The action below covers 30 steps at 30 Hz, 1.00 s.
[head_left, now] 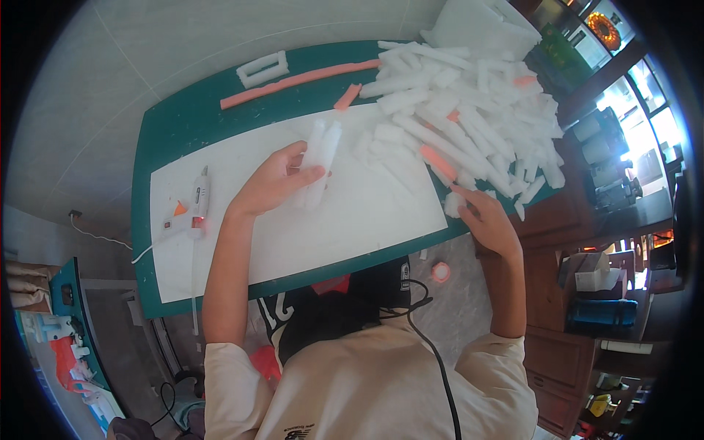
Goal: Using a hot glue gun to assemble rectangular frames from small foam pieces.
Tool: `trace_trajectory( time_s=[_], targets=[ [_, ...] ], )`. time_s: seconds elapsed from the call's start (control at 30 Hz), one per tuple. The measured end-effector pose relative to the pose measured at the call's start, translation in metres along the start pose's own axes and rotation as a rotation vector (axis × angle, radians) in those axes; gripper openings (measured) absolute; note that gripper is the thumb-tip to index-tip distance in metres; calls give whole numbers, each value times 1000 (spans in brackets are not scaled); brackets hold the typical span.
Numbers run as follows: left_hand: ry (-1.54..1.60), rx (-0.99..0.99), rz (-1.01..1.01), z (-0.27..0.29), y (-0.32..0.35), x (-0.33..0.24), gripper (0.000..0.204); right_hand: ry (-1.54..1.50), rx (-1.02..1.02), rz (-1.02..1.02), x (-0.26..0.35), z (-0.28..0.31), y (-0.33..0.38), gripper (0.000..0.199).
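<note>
White foam strips (320, 163) are gripped by the left hand (275, 183); the right hand (490, 220) (fingers curled) grips a foam piece (453, 204) near the pile (469, 110).

The cutting mat (183, 125) is dark green. On it lies a plain white sheet (352, 220); at the mat's right end, white foam sticks (469, 117) with some salmon-pink ones. The glue gun (192, 213) is white with an orange nozzle.

A white glue gun (192, 213) lies on a white sheet (293, 220) covering a green mat (183, 117). A long pink foam strip (293, 82) and a white rectangular foam frame (262, 69) rest near the mat's far edge.
</note>
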<state>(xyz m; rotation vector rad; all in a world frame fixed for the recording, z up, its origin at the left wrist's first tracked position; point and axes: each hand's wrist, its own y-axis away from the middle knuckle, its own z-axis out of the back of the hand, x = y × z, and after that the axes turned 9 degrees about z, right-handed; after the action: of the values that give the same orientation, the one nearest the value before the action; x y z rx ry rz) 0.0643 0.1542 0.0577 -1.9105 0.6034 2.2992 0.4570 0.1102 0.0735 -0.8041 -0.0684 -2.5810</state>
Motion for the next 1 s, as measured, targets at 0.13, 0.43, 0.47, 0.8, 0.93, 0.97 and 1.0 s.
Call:
trace_trajectory(
  time_s=[0.13,0.43,0.47,0.8,0.93,0.97,1.0],
  targets=[
    [10,-14,-11,2,6,2,55,-30,-50,47,-4,-8,-4,39],
    [-787,-261,-141,7,35,9,38,-179,-44,4,13,-7,-1,41],
    [-777,-198,-102,8,39,10,39,-158,-40,1,14,-8,-2,42],
    [-680,-128,-43,17,44,5,39,-260,-49,131,68,-13,-25,38],
    [-679,-232,-37,20,36,17,43,-263,9,227,81,-28,-48,38],
    [-882,-414,-99,16,34,24,48,-264,9,228,83,-32,-54,38],
    [-1083,-599,-161,13,33,31,54,-378,47,222,86,-37,-61,38]
  ],
)
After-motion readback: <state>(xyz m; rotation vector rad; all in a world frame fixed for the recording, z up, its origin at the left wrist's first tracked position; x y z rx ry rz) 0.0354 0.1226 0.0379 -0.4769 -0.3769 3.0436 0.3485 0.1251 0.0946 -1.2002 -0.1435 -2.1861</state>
